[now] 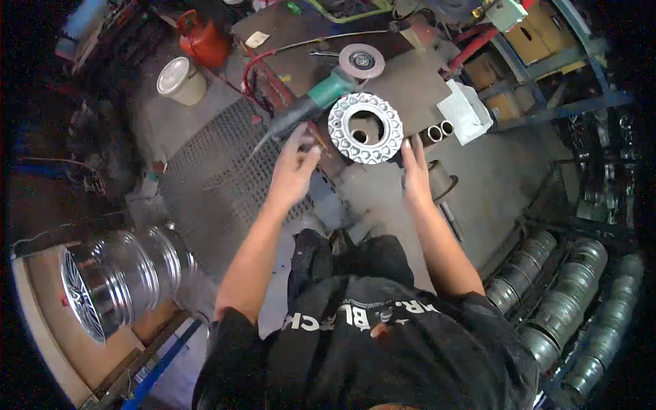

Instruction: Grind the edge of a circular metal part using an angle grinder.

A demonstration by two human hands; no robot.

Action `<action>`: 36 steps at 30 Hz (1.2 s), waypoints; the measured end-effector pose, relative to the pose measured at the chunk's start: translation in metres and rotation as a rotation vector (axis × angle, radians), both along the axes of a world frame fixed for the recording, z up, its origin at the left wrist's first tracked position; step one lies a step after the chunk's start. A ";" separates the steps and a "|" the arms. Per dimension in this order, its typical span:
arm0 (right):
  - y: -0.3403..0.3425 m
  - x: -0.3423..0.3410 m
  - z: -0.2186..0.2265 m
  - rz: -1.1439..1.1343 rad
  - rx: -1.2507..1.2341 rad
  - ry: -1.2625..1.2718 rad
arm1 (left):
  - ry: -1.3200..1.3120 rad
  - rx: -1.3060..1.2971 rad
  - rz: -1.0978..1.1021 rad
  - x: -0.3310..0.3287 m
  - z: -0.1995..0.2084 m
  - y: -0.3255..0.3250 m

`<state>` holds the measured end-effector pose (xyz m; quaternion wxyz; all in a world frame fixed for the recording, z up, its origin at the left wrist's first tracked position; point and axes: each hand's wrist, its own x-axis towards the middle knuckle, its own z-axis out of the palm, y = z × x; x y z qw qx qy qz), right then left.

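Observation:
A round silver metal ring [342, 125] with a patterned face and a wide central hole sits on the workbench in front of me. My right hand [415, 171] is at its lower right edge, fingers stretched out and close to or touching the rim; exact contact is hard to tell. To the left of the ring, my left hand [295, 164] is raised with thumb and fingers apart, slightly blurred. Beside its fingertips is a thin orange-brown thing [318, 137] too small to name. A green angle grinder [331, 89] with a round disc [361, 61] lies just behind the ring.
Short metal tubes [434, 134] stand right of the ring, near white paper [467, 113]. A white bucket [182, 80] and red gas cylinder [203, 42] are at the far left. Stacked wheel rims [130, 273] lie at the left; more rims [566, 294] fill a right rack.

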<state>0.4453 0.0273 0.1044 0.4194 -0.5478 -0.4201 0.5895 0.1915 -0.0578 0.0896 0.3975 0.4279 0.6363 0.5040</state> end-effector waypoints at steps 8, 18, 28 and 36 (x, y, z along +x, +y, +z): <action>-0.136 0.099 -0.062 1.068 -0.365 -0.780 | 0.168 -0.643 -0.448 -0.007 -0.106 -0.212; -0.078 0.067 -0.077 1.554 -0.446 -0.643 | -0.045 -0.890 -0.259 -0.014 -0.171 -0.327; -0.012 0.026 -0.011 1.509 0.087 -0.577 | -0.251 -0.881 0.814 0.023 -0.201 -0.457; 0.021 0.059 0.017 1.471 0.230 -0.560 | -0.114 -0.857 0.532 0.130 -0.225 -0.366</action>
